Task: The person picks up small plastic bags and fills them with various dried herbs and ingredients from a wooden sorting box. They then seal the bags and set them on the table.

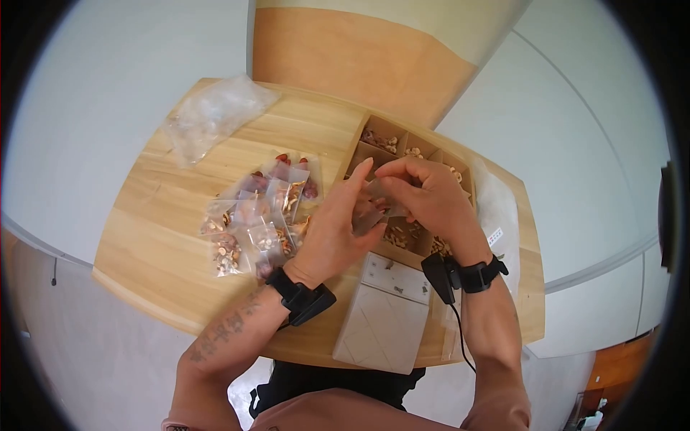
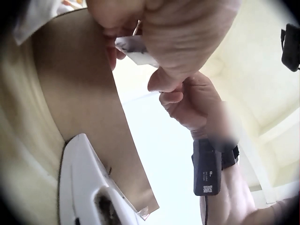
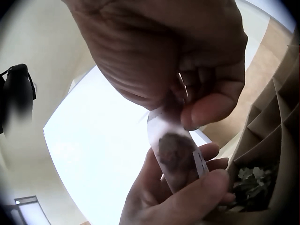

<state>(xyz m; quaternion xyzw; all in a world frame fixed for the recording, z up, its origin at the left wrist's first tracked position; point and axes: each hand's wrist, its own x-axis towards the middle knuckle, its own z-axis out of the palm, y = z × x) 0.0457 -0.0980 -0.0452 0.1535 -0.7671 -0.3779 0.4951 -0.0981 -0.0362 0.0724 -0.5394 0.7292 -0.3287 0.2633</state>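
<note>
Over the sectioned cardboard box (image 1: 357,149), both hands hold a small clear plastic bag (image 3: 176,150) with dark dried pieces in it. The left hand (image 1: 334,226) grips the bag's lower part between thumb and fingers, as the right wrist view shows. At the bag's top edge, the right hand (image 1: 435,197) pinches the plastic between thumb and curled fingers. A pale label strip (image 3: 200,163) runs along one side of the bag. Much of the bag is hidden behind the hands in the head view.
Several small filled bags (image 1: 266,237) lie in a heap to the left. Behind them is a large crumpled plastic bag (image 1: 215,118). A flat white device (image 1: 381,323), like a kitchen scale, lies at the table's front. More clear plastic (image 1: 499,205) lies right of the box.
</note>
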